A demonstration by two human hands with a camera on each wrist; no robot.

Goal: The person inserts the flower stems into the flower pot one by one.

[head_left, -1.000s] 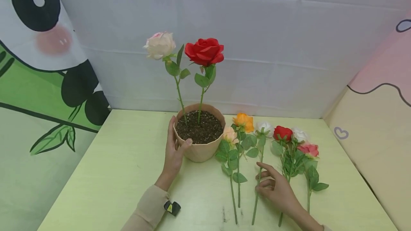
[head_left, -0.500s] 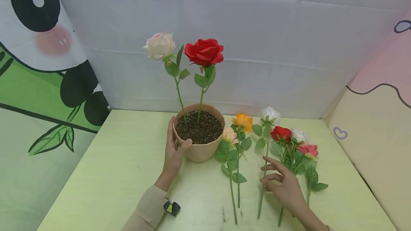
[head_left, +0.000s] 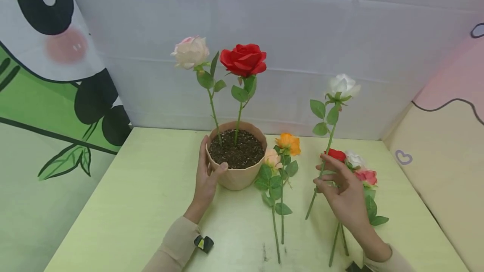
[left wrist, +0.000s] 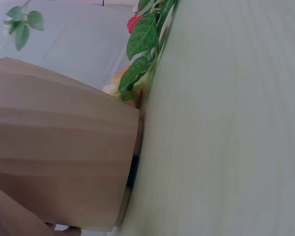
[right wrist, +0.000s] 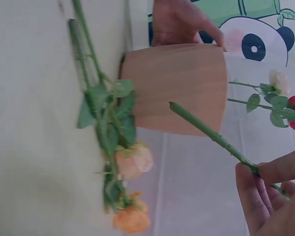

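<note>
My left hand (head_left: pixel 206 179) holds the left side of a beige flower pot (head_left: pixel 238 178), thumb on the near side below the rim. Dark soil (head_left: pixel 245 154) fills it, and a pale pink rose (head_left: pixel 190 52) and a red rose (head_left: pixel 243 60) stand upright in it. Off to the right, my right hand (head_left: pixel 348 196) pinches the stem of a white rose (head_left: pixel 343 86) between thumb and fingers, bloom up and leaning right. The right wrist view shows the lower end of that stem (right wrist: pixel 206 130) sticking out past the fingertips, off the table.
Between pot and right hand lie a peach rose (head_left: pixel 272 159) and an orange rose (head_left: pixel 289 144). Under and beyond the right hand lie a red rose (head_left: pixel 335 154), another white rose (head_left: pixel 354 159) and a coral-pink rose (head_left: pixel 366 175). A white cloth wall (head_left: pixel 287 45) stands behind the table.
My right hand has lifted the white rose off the table, raising it upward and to the right into a more upright position. The left hand keeps its hold on the pot.
</note>
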